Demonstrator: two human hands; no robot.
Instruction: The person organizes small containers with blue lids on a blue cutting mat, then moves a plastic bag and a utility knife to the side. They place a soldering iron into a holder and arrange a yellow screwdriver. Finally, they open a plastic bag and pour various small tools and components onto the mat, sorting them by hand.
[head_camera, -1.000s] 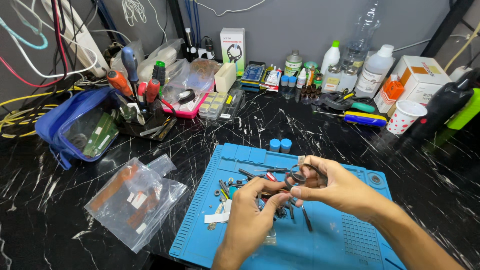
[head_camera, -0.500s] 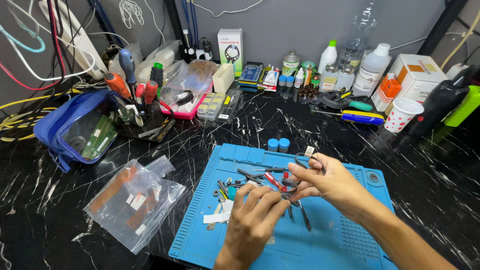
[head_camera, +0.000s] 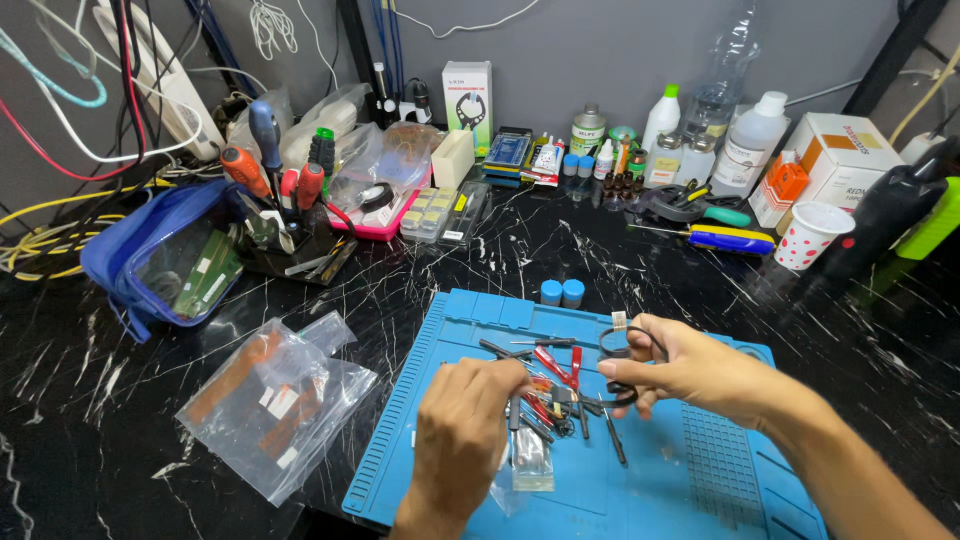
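My right hand (head_camera: 700, 372) pinches a small coil of thin black cable (head_camera: 612, 352) with a tiny white plug (head_camera: 619, 320) at its end, holding it just above the blue work mat (head_camera: 400, 440). My left hand (head_camera: 462, 432) is beside it, palm down. Its curled fingertips rest on a heap of small hand tools (head_camera: 553, 372), some with red handles. The fingers hide whether they grip one. A small clear bag (head_camera: 530, 458) lies on the mat under the left hand's edge.
Two blue caps (head_camera: 560, 292) stand at the mat's far edge. A clear plastic bag of orange strips (head_camera: 270, 400) and a blue pouch (head_camera: 150, 265) lie left. A screwdriver stand (head_camera: 285, 215), bottles (head_camera: 750, 150), a dotted paper cup (head_camera: 808, 235) and a blue-yellow screwdriver (head_camera: 730, 238) crowd the back.
My left hand has left the cable coil and dropped down and left onto the tool heap. My right hand keeps the coil in about the same spot.
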